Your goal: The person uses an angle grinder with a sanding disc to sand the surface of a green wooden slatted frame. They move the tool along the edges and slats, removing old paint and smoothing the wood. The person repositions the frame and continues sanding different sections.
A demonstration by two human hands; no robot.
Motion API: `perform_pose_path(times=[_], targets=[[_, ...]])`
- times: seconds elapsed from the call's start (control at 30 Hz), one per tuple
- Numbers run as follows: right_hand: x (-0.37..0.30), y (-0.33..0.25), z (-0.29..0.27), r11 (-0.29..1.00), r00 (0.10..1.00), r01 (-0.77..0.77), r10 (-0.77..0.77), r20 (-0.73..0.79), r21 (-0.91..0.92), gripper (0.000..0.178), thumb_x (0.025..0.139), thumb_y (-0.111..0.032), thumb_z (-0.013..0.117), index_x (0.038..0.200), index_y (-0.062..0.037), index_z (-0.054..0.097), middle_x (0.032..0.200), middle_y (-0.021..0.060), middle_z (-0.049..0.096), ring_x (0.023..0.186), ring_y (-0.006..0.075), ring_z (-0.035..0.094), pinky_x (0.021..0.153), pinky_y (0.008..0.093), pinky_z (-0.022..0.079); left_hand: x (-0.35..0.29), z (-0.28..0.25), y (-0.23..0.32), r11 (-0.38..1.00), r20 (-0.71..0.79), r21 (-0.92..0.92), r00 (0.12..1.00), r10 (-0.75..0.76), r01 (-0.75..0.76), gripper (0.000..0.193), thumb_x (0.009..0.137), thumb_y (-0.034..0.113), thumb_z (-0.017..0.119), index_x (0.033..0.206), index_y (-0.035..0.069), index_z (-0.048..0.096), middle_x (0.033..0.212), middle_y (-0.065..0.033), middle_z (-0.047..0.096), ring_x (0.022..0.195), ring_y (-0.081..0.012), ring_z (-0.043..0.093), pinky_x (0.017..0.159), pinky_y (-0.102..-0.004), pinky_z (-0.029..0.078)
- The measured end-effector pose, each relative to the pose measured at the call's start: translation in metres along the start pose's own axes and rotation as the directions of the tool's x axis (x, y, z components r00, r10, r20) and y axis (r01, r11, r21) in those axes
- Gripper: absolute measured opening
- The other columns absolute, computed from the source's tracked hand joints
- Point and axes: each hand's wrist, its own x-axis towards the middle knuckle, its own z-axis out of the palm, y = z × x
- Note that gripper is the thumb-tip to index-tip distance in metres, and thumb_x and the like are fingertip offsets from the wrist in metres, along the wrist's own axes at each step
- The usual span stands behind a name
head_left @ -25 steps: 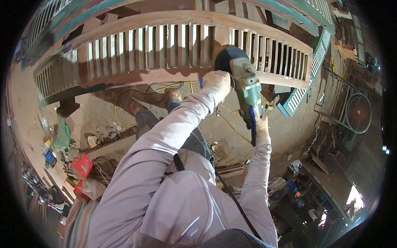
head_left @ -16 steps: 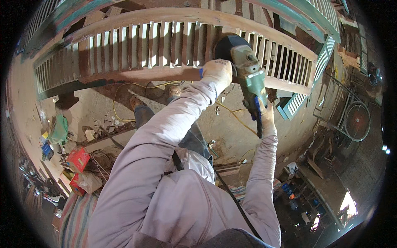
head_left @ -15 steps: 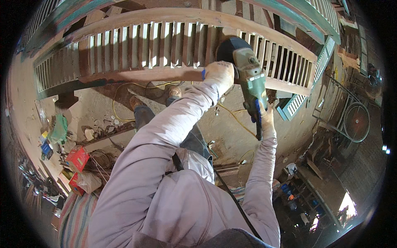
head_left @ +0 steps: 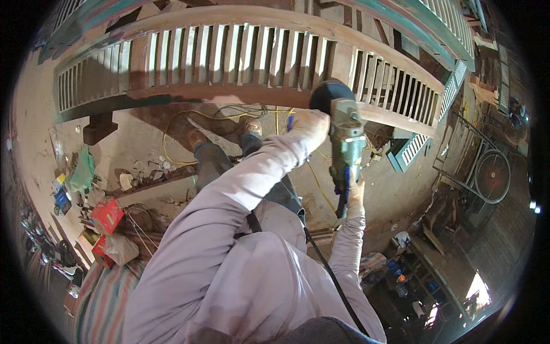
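Both of my hands are on a green angle grinder [head_left: 348, 146] with a dark round disc [head_left: 331, 93] at its far end. My left hand [head_left: 310, 126] is closed at the side of its head, fingers wrapped where a blue bit shows; the side handle itself is mostly hidden. Farther back, my right hand [head_left: 356, 196] wraps the rear body. The disc overlaps the near rail of a long louvered wooden shutter [head_left: 229, 94], close to the solid crosspiece between two slatted sections. Whether disc and wood touch, I cannot tell.
Teal-painted shutters [head_left: 441, 28] stand beyond and to the right. A wooden block [head_left: 98, 129] shows below the shutter's left end. Yellow cable [head_left: 166, 143] runs over the floor by my feet. Red boxes [head_left: 107, 217] sit left; a wheeled metal frame [head_left: 491, 176] is at right.
The grinder has come back toward me, its disc shifting from over the slats beside the crosspiece to the shutter's near rail. Both hands have moved with it and keep their grip.
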Motion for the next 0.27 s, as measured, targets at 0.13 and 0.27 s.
perform_pose_path(times=[0.13,0.27], targets=[[-0.018,0.028,0.068,0.974,0.99,0.137,-0.141,-0.009,-0.179,0.063,0.086,-0.043,0.08,0.127,0.0023,0.064,0.103,0.0124,0.074,0.088,0.0192,0.069,0.08,0.0349,0.055,-0.049,-0.006,-0.087,0.996,-0.098,-0.009,0.992,-0.084,0.084,0.021,0.085,0.021,0.062,0.088,0.006,0.076,0.087,-0.0187,0.075,0.081,-0.0343,0.076,0.067,-0.0482,0.06],[-0.068,-0.024,0.163,0.815,0.982,0.178,-0.181,0.05,-0.551,0.068,0.085,-0.05,0.077,0.13,0.0,0.064,0.111,0.0187,0.075,0.098,0.0342,0.074,0.087,0.0426,0.056,-0.092,-0.016,-0.159,0.988,-0.096,0.009,0.983,-0.155,0.157,0.028,0.086,0.027,0.062,0.097,0.005,0.075,0.092,-0.0207,0.075,0.087,-0.0385,0.075,0.077,-0.0496,0.06]])
